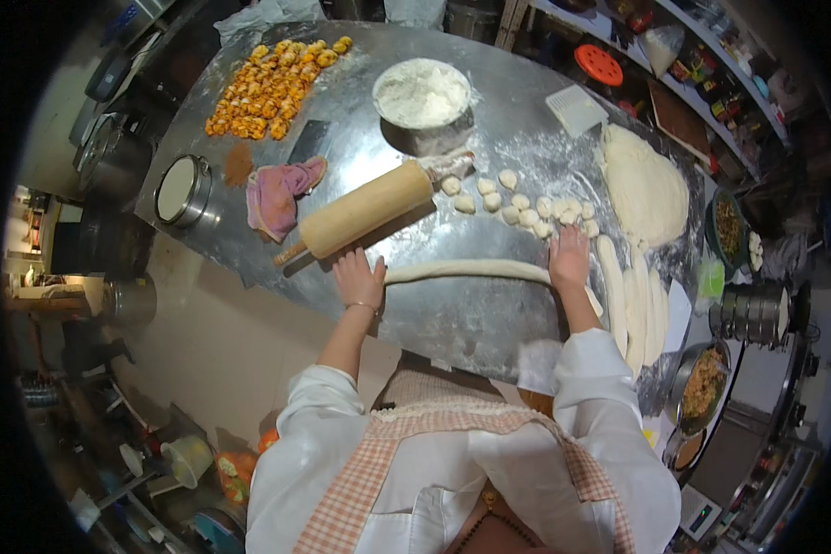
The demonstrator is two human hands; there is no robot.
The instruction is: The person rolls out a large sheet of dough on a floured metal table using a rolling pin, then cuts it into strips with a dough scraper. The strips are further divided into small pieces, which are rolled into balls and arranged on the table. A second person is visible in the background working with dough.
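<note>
A long thin dough rope (467,269) lies across the steel worktable in front of me. Flat over its left end rests my left hand (359,278), palm down with the thumb spread. My right hand (569,256) lies palm down on the rope near its right end, fingers stretched forward; the dough under both palms is hidden. Just beyond my right fingertips are several small dough pieces (528,217). A large wooden rolling pin (367,209) lies diagonally beyond the rope, its lower handle near my left hand. Thicker dough strips (636,305) lie to the right of my right hand.
A floury bowl (422,93) stands at the back of the table (457,325). Orange-coated pieces (263,90) cover the far left, near a pink cloth (277,197) and round metal container (179,190). A dough slab (645,187) and white scraper (576,111) are at right, filling bowls (701,388) beyond.
</note>
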